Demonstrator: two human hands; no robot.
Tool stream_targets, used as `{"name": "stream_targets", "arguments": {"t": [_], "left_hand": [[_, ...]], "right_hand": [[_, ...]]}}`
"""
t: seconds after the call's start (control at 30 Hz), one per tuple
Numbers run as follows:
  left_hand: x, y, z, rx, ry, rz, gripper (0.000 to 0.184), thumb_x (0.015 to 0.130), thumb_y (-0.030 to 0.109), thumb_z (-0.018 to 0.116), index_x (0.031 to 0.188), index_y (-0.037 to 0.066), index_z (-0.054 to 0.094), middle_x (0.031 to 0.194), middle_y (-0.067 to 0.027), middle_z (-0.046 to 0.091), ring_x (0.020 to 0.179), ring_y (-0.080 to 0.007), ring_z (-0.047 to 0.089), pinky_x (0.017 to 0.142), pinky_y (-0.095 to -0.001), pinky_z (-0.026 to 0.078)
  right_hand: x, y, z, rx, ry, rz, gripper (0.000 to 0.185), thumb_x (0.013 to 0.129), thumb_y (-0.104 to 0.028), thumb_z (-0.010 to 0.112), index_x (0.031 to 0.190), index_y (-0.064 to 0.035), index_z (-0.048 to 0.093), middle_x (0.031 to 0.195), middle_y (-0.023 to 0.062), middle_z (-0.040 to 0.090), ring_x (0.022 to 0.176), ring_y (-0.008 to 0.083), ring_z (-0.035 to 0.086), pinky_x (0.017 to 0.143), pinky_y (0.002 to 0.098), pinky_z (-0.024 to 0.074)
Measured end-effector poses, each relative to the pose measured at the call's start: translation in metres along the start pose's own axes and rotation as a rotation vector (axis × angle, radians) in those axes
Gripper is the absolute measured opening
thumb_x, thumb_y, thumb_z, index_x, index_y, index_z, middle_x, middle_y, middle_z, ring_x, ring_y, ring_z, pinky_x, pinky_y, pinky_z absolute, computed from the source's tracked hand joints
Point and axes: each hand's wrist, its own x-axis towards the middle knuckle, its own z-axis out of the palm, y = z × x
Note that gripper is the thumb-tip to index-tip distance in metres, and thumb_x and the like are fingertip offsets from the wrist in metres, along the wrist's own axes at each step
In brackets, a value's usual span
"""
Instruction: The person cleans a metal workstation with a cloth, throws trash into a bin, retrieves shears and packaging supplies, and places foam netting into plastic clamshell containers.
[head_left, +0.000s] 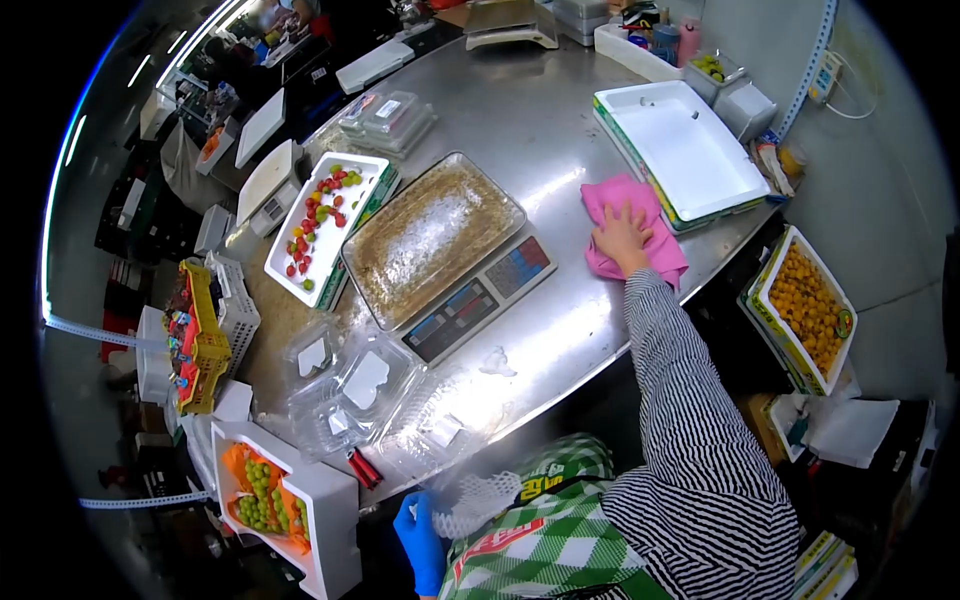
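Note:
My right hand [622, 240], bare, lies on a crumpled pink cloth [655, 225] with its fingers spread. The cloth rests on the steel table [560, 345], touching the near corner of a white foam tray [685, 150]. Low in the view, my left hand [420, 540] wears a blue glove and hangs off the table's front edge. Its fingers are curled at a white foam net [478, 500], which lies against the green checked apron. Exactly how the fingers grip the net is partly hidden.
A scale [480, 300] carries a worn metal tray [435, 235]. Beside it sits a foam box of red and green fruit [320, 215]. Clear plastic clamshells [365, 390] and red-handled clippers [364, 468] lie front left. Boxes of grapes [262, 495] and orange fruit [805, 310] flank the table.

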Motion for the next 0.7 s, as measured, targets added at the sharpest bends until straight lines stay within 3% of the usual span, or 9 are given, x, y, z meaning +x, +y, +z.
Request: {"name": "stream_targets", "arguments": {"t": [0.07, 0.27, 0.33, 0.43, 0.47, 0.53, 0.57, 0.6, 0.7], "left_hand": [[-0.005, -0.001, -0.005, -0.021, 0.025, -0.017, 0.018, 0.091, 0.013, 0.053, 0.086, -0.003, 0.061, 0.079, -0.0021, 0.06, 0.074, -0.0085, 0.051, 0.068, -0.0243, 0.043], [-0.001, -0.009, -0.022, -0.113, 0.077, -0.034, 0.02, 0.091, 0.012, 0.051, 0.086, -0.004, 0.063, 0.076, -0.0049, 0.062, 0.07, -0.0109, 0.053, 0.067, -0.0253, 0.042], [0.005, -0.014, -0.028, -0.138, 0.072, -0.019, 0.021, 0.091, 0.012, 0.051, 0.085, -0.004, 0.063, 0.075, -0.0055, 0.061, 0.068, -0.0116, 0.054, 0.066, -0.0254, 0.042], [0.017, -0.021, -0.038, -0.167, 0.052, -0.005, 0.022, 0.091, 0.013, 0.05, 0.085, -0.004, 0.062, 0.072, -0.0057, 0.06, 0.067, -0.0121, 0.054, 0.066, -0.0254, 0.042], [0.02, -0.016, -0.04, -0.18, 0.037, -0.01, 0.022, 0.091, 0.013, 0.05, 0.085, -0.004, 0.062, 0.071, -0.0054, 0.06, 0.066, -0.012, 0.053, 0.065, -0.0253, 0.042], [0.027, -0.015, -0.043, -0.198, 0.01, -0.005, 0.022, 0.092, 0.013, 0.048, 0.085, -0.004, 0.062, 0.07, -0.0049, 0.058, 0.066, -0.0118, 0.053, 0.065, -0.0249, 0.042], [0.031, -0.017, -0.045, -0.199, -0.003, 0.004, 0.023, 0.092, 0.013, 0.048, 0.086, -0.003, 0.062, 0.069, -0.0046, 0.058, 0.065, -0.0117, 0.052, 0.065, -0.0247, 0.042], [0.036, -0.018, -0.048, -0.198, -0.019, 0.013, 0.023, 0.093, 0.013, 0.047, 0.086, -0.003, 0.062, 0.068, -0.0043, 0.057, 0.065, -0.0117, 0.052, 0.064, -0.0245, 0.042], [0.048, -0.019, -0.048, -0.282, -0.074, -0.011, 0.023, 0.095, 0.015, 0.048, 0.089, -0.003, 0.06, 0.066, -0.0051, 0.056, 0.063, -0.0118, 0.052, 0.062, -0.0244, 0.042]], "right_hand": [[-0.004, 0.004, -0.005, -0.009, -0.072, 0.014, 0.062, 0.084, -0.025, 0.051, 0.143, -0.0198, 0.034, 0.153, 0.0197, 0.016, 0.135, 0.0518, 0.015, 0.099, 0.0692, 0.0218], [-0.087, 0.05, -0.002, -0.195, 0.012, 0.037, 0.045, 0.087, -0.022, 0.05, 0.131, -0.0144, 0.044, 0.139, 0.0187, 0.035, 0.118, 0.0518, 0.039, 0.087, 0.065, 0.0356], [-0.124, 0.073, -0.004, -0.228, 0.062, 0.053, 0.039, 0.087, -0.015, 0.049, 0.126, -0.0125, 0.048, 0.13, 0.0174, 0.043, 0.111, 0.047, 0.047, 0.084, 0.0585, 0.0426], [-0.149, 0.135, 0.005, -0.03, 0.328, -0.018, 0.032, 0.08, -0.002, 0.051, 0.11, -0.0088, 0.061, 0.113, 0.0135, 0.057, 0.101, 0.0366, 0.057, 0.086, 0.0429, 0.048], [-0.154, 0.148, 0.006, 0.146, 0.435, 0.069, 0.035, 0.077, 0.001, 0.054, 0.11, -0.0075, 0.063, 0.11, 0.0135, 0.061, 0.097, 0.0335, 0.061, 0.084, 0.0393, 0.0493], [-0.16, 0.18, -0.008, 0.833, 0.185, 0.273, 0.036, 0.08, 0.001, 0.055, 0.115, -0.0044, 0.06, 0.11, 0.0123, 0.063, 0.096, 0.0273, 0.063, 0.082, 0.0352, 0.0505], [-0.169, 0.181, -0.013, 1.443, 0.188, 0.318, 0.033, 0.085, -0.001, 0.056, 0.118, -0.0015, 0.058, 0.11, 0.01, 0.064, 0.094, 0.0208, 0.063, 0.081, 0.0322, 0.0507], [-0.181, 0.181, -0.029, 1.679, 0.136, 0.278, 0.031, 0.091, -0.005, 0.053, 0.122, 0.0, 0.054, 0.113, 0.0073, 0.062, 0.096, 0.0184, 0.061, 0.084, 0.0322, 0.0505], [-0.192, 0.187, -0.052, 1.922, 0.152, 0.232, 0.032, 0.095, -0.008, 0.049, 0.126, -0.0017, 0.05, 0.118, 0.0084, 0.059, 0.102, 0.0202, 0.06, 0.089, 0.0328, 0.0494]]}}
